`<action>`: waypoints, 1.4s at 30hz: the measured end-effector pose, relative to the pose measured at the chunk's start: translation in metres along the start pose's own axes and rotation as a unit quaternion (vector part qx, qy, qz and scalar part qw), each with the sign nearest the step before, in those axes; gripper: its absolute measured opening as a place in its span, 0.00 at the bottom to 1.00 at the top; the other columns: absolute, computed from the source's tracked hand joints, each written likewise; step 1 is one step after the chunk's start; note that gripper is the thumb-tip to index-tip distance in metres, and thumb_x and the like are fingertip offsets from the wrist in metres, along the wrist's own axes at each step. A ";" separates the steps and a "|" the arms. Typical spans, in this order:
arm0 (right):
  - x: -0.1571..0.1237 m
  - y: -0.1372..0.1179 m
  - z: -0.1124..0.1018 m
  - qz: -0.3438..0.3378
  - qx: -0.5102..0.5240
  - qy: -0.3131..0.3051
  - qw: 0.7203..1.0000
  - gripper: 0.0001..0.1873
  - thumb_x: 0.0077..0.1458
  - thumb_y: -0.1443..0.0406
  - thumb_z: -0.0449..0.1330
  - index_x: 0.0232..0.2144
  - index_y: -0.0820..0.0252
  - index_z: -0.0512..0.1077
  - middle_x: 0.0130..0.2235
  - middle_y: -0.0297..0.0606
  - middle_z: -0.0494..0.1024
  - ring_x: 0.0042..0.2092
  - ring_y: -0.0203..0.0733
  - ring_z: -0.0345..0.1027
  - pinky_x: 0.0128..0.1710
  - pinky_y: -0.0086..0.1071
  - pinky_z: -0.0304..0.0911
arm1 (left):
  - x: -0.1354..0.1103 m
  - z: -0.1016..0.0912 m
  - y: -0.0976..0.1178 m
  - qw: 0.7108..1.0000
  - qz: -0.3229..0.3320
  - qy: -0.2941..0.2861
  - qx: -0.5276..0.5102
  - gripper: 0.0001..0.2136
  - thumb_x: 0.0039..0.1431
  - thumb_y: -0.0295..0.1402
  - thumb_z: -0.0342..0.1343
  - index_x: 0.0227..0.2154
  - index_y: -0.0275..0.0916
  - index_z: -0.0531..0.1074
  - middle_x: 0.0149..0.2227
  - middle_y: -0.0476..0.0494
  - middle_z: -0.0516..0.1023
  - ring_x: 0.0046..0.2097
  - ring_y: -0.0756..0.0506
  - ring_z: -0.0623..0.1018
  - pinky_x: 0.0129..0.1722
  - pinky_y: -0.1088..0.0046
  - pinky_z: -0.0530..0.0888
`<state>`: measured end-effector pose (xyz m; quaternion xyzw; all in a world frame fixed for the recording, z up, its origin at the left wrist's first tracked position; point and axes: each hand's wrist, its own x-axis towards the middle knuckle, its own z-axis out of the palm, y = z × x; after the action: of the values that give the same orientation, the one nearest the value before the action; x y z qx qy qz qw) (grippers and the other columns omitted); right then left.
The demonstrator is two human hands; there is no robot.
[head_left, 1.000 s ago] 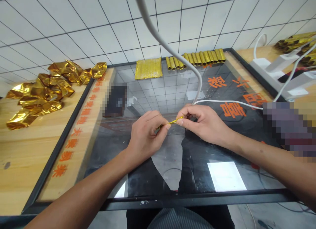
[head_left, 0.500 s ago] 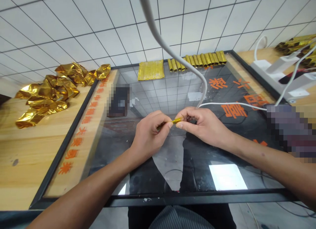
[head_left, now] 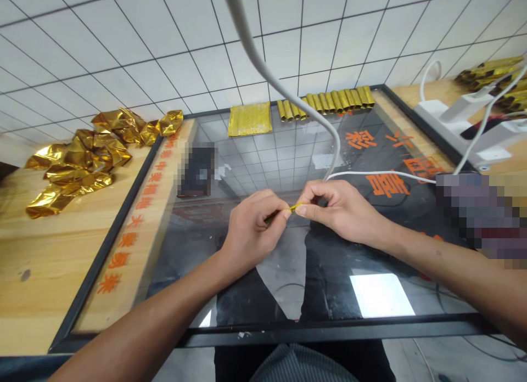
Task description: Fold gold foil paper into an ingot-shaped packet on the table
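Observation:
My left hand [head_left: 257,220] and my right hand [head_left: 335,207] meet over the middle of the glass tabletop [head_left: 284,250]. Between them is a small rolled piece of gold foil paper [head_left: 293,208], pinched by thumb and forefinger on both sides. Most of it hides behind the fingers. At the back edge lies a flat stack of gold foil paper [head_left: 250,119]. Beside the stack, a row of gold foil tubes [head_left: 343,101] lines the wall side.
Folded gold foil shapes [head_left: 88,149] lie on the wood at left. A blurred dark object [head_left: 198,170] sits left of my hands, a blurred phone-like one [head_left: 481,212] at right. A white cable [head_left: 284,88] hangs in front; a power strip [head_left: 448,124] and more gold rolls [head_left: 486,74] stand right.
My right fingers have closed in on the gold piece, moving nearer my left fingertips, so less of it shows. The view has shifted slightly.

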<state>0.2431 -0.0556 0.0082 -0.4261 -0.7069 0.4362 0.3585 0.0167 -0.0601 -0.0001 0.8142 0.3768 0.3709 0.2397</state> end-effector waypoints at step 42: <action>-0.001 0.001 0.001 -0.170 -0.189 0.008 0.967 0.08 0.72 0.64 0.59 0.38 0.54 0.75 0.35 0.35 0.79 0.36 0.42 0.72 0.39 0.37 0.64 | 0.003 -0.007 -0.001 0.997 0.009 -0.005 0.081 0.03 0.67 0.29 0.61 0.35 0.42 0.77 0.33 0.51 0.79 0.36 0.48 0.76 0.38 0.69 0.70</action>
<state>0.2431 -0.0570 0.0068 -0.3635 -0.8355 0.2239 0.3458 0.0119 -0.0561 0.0049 0.8360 0.3972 0.3373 0.1720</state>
